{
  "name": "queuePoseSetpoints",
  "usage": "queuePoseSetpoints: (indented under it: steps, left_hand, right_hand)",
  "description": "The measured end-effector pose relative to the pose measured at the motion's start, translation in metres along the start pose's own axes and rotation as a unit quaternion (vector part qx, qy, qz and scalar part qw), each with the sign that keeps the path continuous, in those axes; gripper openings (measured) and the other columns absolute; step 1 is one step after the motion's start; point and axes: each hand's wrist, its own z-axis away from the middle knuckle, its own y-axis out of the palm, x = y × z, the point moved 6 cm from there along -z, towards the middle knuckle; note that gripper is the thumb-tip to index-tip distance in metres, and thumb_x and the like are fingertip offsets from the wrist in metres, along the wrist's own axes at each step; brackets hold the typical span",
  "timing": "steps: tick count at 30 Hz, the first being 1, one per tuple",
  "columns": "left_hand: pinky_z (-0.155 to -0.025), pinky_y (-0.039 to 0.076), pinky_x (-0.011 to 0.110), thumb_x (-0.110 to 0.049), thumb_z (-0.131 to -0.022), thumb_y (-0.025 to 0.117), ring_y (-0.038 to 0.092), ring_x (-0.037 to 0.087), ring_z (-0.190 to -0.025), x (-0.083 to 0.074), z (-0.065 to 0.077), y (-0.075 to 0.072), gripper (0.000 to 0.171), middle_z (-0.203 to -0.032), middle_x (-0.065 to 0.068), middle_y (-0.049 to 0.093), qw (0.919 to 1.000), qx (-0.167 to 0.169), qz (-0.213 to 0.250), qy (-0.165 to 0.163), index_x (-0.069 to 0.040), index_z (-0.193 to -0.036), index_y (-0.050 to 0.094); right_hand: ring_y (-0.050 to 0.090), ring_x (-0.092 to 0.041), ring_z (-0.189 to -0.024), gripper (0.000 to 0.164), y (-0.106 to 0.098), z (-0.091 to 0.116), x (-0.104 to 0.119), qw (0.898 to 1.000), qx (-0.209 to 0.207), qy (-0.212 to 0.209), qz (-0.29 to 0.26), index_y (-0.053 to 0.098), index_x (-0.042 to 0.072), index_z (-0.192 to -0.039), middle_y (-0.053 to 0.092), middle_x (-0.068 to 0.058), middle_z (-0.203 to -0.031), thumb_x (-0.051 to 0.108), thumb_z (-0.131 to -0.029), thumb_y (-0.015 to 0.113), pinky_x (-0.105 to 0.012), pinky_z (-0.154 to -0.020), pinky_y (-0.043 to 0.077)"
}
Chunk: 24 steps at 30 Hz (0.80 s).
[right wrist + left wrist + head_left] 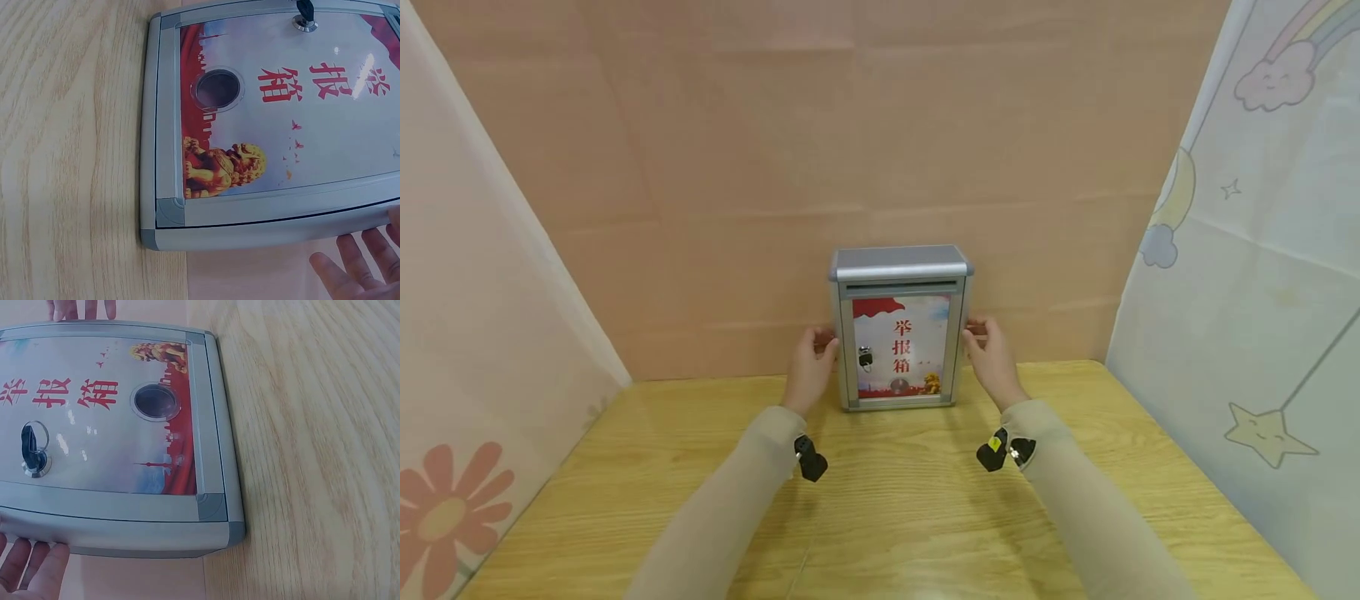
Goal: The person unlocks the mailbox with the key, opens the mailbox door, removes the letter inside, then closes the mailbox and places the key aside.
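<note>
A grey metal suggestion box (901, 333) stands upright on the wooden table, close to the back wall. Its white front panel carries red characters, a golden lion and a round window (155, 402). A key with a ring sits in the lock (866, 357) at the panel's left. Along the box's left side is my left hand (809, 367), fingertips right at the side wall with the fingers loosely extended. My right hand (992, 360) is at the opposite side; in the right wrist view its fingers (356, 257) are spread and relaxed by the side wall.
The wooden table (880, 500) reaches back to a plain orange-pink cloth wall (880, 125). White printed cloths (467, 292) flank it, the right cloth (1262, 292) showing a star and clouds. A dark slot (901, 287) runs under the box's top.
</note>
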Motion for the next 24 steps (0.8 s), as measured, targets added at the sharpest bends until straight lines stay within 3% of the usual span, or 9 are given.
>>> queuePoseSetpoints:
  steps: [5, 11, 19, 24]
  left_hand:
    - [-0.08, 0.056, 0.035, -0.018, -0.1, 0.055, 0.058, 0.025, -0.1, 0.001, -0.001, 0.0, 0.023, -0.111, 0.012, 0.058, 0.9999, -0.006, 0.002, -0.01, -0.004, -0.118, 0.052]
    - [-0.084, 0.054, 0.035, -0.017, -0.099, 0.056, 0.058, 0.026, -0.1, -0.005, 0.0, 0.002, 0.022, -0.108, 0.012, 0.059, 1.0, -0.002, -0.007, -0.001, -0.004, -0.116, 0.053]
    - [-0.085, 0.053, 0.033, -0.017, -0.099, 0.056, 0.057, 0.025, -0.1, -0.001, 0.001, 0.002, 0.021, -0.108, 0.012, 0.059, 0.9999, -0.007, -0.007, -0.002, -0.004, -0.115, 0.054]
    - [-0.082, 0.053, 0.032, -0.018, -0.099, 0.056, 0.056, 0.024, -0.098, 0.0, 0.002, 0.0, 0.02, -0.107, 0.011, 0.059, 1.0, -0.002, 0.002, -0.007, -0.005, -0.114, 0.054]
  right_hand:
    - [0.06, -0.036, -0.106, 0.035, -0.002, 0.001, 0.002, 1.0, -0.007, -0.005, 0.003, 0.048, 0.001, -0.132, 0.056, -0.019, -0.12, 0.02, -0.103, 0.048, -0.045, -0.084, 0.056]
    - [0.06, -0.038, -0.107, 0.036, -0.006, 0.001, 0.003, 1.0, -0.007, -0.002, 0.001, 0.047, 0.001, -0.133, 0.054, -0.02, -0.12, 0.02, -0.103, 0.048, -0.048, -0.086, 0.055]
    - [0.057, -0.038, -0.113, 0.039, -0.011, 0.0, 0.006, 1.0, 0.01, 0.013, 0.014, 0.044, 0.0, -0.136, 0.054, -0.022, -0.128, 0.019, -0.102, 0.049, -0.048, -0.093, 0.052]
    - [0.051, -0.035, -0.119, 0.044, -0.016, 0.012, 0.028, 0.998, -0.048, 0.019, 0.031, 0.039, 0.001, -0.134, 0.048, -0.019, -0.131, 0.024, -0.1, 0.055, -0.049, -0.099, 0.047]
